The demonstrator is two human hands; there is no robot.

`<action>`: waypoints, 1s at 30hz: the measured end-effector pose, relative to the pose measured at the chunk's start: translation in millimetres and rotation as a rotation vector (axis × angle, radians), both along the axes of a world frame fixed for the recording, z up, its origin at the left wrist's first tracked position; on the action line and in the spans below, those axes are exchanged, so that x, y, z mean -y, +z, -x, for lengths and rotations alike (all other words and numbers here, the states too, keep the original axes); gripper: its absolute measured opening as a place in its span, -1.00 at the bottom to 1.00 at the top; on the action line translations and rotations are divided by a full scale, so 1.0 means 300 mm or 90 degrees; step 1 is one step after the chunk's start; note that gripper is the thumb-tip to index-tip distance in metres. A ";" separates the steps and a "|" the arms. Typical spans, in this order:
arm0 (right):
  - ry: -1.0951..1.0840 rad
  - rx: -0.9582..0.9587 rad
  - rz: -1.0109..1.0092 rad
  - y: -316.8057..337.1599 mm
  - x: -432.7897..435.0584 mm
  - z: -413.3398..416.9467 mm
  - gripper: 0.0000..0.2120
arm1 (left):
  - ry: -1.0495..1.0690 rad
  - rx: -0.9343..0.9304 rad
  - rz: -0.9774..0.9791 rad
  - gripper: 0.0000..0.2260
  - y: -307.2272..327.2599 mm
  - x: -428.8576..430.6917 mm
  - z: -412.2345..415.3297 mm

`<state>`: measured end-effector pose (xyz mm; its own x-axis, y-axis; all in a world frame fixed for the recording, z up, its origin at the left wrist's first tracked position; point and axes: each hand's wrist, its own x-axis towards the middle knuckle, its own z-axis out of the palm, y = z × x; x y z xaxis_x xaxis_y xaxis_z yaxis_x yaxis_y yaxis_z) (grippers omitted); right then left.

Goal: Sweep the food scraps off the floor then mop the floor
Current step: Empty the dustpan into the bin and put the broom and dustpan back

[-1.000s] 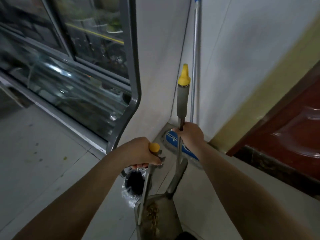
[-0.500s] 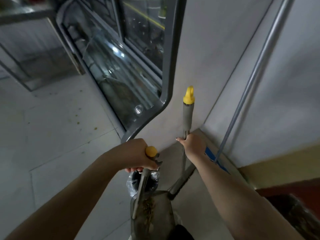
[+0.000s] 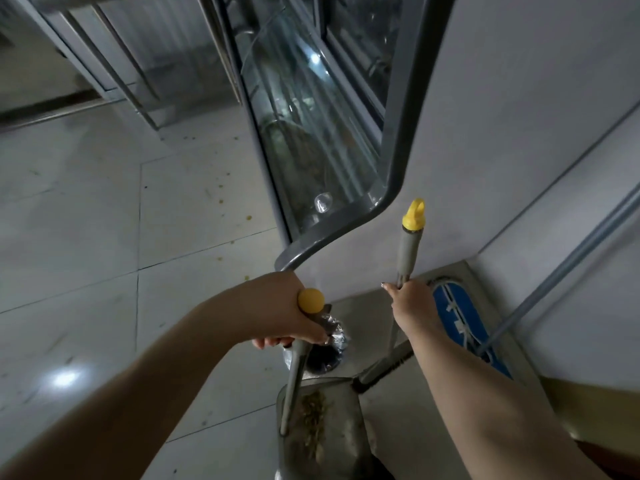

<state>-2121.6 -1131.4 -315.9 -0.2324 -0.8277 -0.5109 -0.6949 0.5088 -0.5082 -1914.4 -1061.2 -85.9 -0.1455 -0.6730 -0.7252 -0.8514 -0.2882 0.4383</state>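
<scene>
Left hand: the left hand (image 3: 280, 313) is curled round the broom handle (image 3: 294, 375), gripped just under its round yellow knob (image 3: 311, 300).
Right hand: the right hand (image 3: 412, 303) is closed round the dustpan handle (image 3: 408, 247), low on the grey grip and below the yellow hanging cap (image 3: 414, 214).
Dustpan: the dustpan (image 3: 343, 431) is seen at the bottom edge of the view, between the two forearms. Its handle is joined at the pan's far rim.
Broom handle: it is slanted down from the left hand, and its lower end is met by the pan's left rim.
Collected scraps: a strip of yellowish food scraps (image 3: 313, 417) is carried inside the pan.
Loose scraps: a few small yellow crumbs (image 3: 247, 218) are scattered on the tiled floor (image 3: 86, 237), near the foot of the glass display case (image 3: 311, 133).
Bin: a small bin (image 3: 329, 351) with a shiny liner is stood on the floor just beyond the pan, partly hidden by the left hand.
Mop: the blue mop head (image 3: 457, 313) is laid flat in the floor's corner, where the two walls meet. Its metal pole (image 3: 571, 258) is leaned up to the right against the wall (image 3: 502, 133).
</scene>
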 end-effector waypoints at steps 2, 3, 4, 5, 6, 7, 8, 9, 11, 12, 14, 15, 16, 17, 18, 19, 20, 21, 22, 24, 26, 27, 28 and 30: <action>-0.039 0.055 -0.037 -0.043 0.028 0.005 -0.56 | -0.008 -0.004 -0.010 -0.73 -0.018 0.012 -0.004; -0.058 0.086 -0.060 -0.064 0.040 0.007 -0.57 | -0.012 -0.007 -0.018 -0.75 -0.029 0.015 -0.003; -0.077 0.121 -0.083 -0.085 0.054 0.005 -0.58 | -0.014 -0.011 -0.025 -0.78 -0.044 0.019 -0.004; -0.097 0.156 -0.100 -0.103 0.066 0.001 -0.60 | -0.017 -0.012 -0.031 -0.81 -0.057 0.021 -0.004; -0.115 0.185 -0.108 -0.122 0.078 -0.007 -0.61 | -0.022 -0.010 -0.038 -0.82 -0.067 0.023 -0.005; -0.127 0.204 -0.104 -0.142 0.092 -0.021 -0.62 | -0.026 -0.008 -0.041 -0.83 -0.077 0.026 -0.009; -0.124 0.210 -0.100 -0.159 0.112 -0.036 -0.61 | -0.020 -0.008 -0.042 -0.82 -0.089 0.028 -0.013; -0.114 0.205 -0.101 -0.170 0.131 -0.050 -0.61 | -0.011 -0.009 -0.041 -0.81 -0.100 0.031 -0.019; -0.082 0.187 -0.116 -0.189 0.174 -0.086 -0.60 | 0.003 -0.008 -0.040 -0.78 -0.115 0.041 -0.029; -0.061 0.180 -0.123 -0.188 0.195 -0.098 -0.61 | 0.007 -0.007 -0.037 -0.78 -0.117 0.046 -0.030; -0.019 0.163 -0.152 -0.191 0.231 -0.129 -0.62 | 0.013 -0.008 -0.036 -0.82 -0.124 0.053 -0.036; -0.003 0.147 -0.167 -0.191 0.247 -0.139 -0.63 | 0.016 -0.010 -0.036 -0.83 -0.129 0.056 -0.038; 0.008 0.132 -0.175 -0.193 0.262 -0.151 -0.63 | 0.021 -0.013 -0.036 -0.84 -0.134 0.056 -0.041; 0.014 0.124 -0.172 -0.195 0.273 -0.158 -0.63 | 0.025 -0.017 -0.036 -0.84 -0.139 0.056 -0.042; 0.013 0.126 -0.160 -0.197 0.283 -0.163 -0.62 | 0.026 -0.020 -0.037 -0.84 -0.145 0.056 -0.041; 0.008 0.137 -0.143 -0.201 0.290 -0.167 -0.61 | 0.024 -0.021 -0.038 -0.85 -0.150 0.052 -0.040; 0.004 0.153 -0.126 -0.203 0.296 -0.169 -0.59 | 0.021 -0.021 -0.038 -0.86 -0.154 0.051 -0.036; 0.002 0.168 -0.110 -0.200 0.301 -0.170 -0.58 | 0.018 -0.021 -0.039 -0.85 -0.157 0.049 -0.032; 0.004 0.177 -0.094 -0.195 0.305 -0.171 -0.56 | 0.016 -0.022 -0.040 -0.84 -0.159 0.050 -0.029; 0.024 0.170 -0.066 -0.182 0.307 -0.174 -0.55 | 0.013 -0.023 -0.039 -0.83 -0.164 0.053 -0.024; 0.058 0.139 -0.050 -0.173 0.305 -0.182 -0.53 | 0.019 -0.025 -0.037 -0.83 -0.165 0.056 -0.019; 0.064 0.134 -0.050 -0.171 0.304 -0.189 -0.51 | 0.022 -0.024 -0.034 -0.83 -0.166 0.058 -0.018; 0.063 0.136 -0.056 -0.168 0.303 -0.200 -0.50 | 0.024 -0.023 -0.033 -0.82 -0.166 0.058 -0.017; 0.059 0.149 -0.067 -0.160 0.302 -0.225 -0.49 | 0.026 -0.022 -0.034 -0.81 -0.167 0.058 -0.016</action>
